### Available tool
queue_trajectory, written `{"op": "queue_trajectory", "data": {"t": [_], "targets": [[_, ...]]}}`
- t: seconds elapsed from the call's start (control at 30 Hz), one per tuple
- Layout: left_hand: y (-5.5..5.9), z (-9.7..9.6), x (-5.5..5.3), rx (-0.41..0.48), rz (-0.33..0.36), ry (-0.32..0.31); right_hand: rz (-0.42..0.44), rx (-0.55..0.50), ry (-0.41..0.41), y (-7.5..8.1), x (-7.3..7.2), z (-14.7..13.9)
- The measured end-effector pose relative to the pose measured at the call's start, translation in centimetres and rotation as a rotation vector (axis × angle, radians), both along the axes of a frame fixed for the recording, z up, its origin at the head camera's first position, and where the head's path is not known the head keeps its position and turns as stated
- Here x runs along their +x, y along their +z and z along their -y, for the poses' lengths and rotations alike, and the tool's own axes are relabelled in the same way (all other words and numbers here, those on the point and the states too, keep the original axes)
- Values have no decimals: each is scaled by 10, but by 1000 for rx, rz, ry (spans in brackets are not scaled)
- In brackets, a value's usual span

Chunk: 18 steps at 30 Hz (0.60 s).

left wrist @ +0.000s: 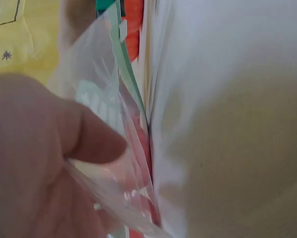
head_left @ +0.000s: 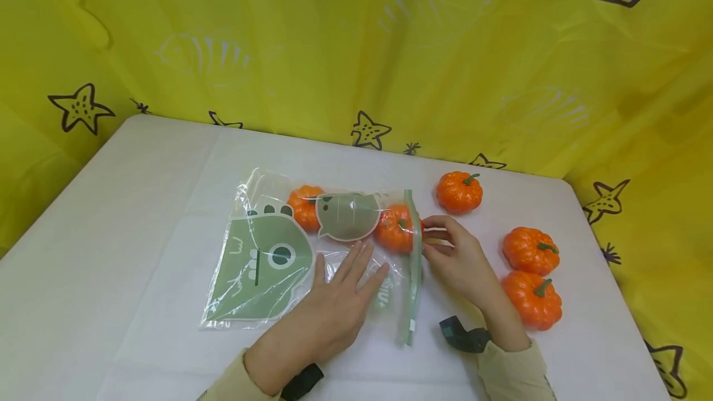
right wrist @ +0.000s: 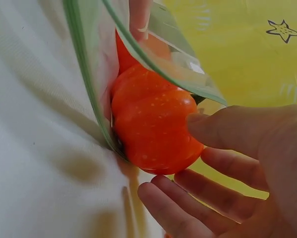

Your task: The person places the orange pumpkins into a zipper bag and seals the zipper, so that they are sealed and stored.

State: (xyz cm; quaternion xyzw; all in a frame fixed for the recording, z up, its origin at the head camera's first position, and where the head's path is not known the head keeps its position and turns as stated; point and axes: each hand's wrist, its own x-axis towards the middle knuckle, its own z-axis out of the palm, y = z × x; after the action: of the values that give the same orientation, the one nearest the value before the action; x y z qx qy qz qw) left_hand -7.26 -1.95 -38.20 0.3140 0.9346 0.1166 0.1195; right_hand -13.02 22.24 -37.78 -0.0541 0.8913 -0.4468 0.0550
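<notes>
A clear zip bag point(head_left: 267, 320) with green cartoon dinosaur prints lies on the table. One small orange pumpkin point(head_left: 304, 206) shows through its film. A second pumpkin point(right wrist: 155, 119) sits in the mouth of the bag, one end sticking out past the green zip strip point(head_left: 414, 277). My right hand point(head_left: 453, 258) is at that mouth; its thumb touches the second pumpkin and the fingers lie loosely beside it. My left hand point(head_left: 334, 308) rests with spread fingers on the bag's near side. In the left wrist view its thumb point(left wrist: 101, 139) lies against the film; its other fingers are largely hidden.
To the right of the bag are a pumpkin point(head_left: 459, 192) at the back and two more, a pumpkin point(head_left: 530, 250) and a nearer pumpkin point(head_left: 531, 300), side by side. Behind the white table point(head_left: 111, 252) hangs a yellow curtain point(head_left: 312, 48) with sea-creature drawings.
</notes>
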Motion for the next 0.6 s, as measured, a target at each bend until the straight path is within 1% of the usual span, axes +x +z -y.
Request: {"op": "queue_trajectory", "data": {"t": [0.1,0.2,0.37,0.43,0.6], "targets": [[1,2,-1,25,24,-36,-16,-25,15,0,1,1],[2,3,0,30,23,-67,-28,-42,42,-1,2,1],[2,1,2,56,46,-102,-44,11,46,-2,1,-4],[3,1,2,60,55,-111,-35,27,29,-3,1,-7],[3,3,-1,42,27,-129,18,29,11,-4,-1,-11]]}}
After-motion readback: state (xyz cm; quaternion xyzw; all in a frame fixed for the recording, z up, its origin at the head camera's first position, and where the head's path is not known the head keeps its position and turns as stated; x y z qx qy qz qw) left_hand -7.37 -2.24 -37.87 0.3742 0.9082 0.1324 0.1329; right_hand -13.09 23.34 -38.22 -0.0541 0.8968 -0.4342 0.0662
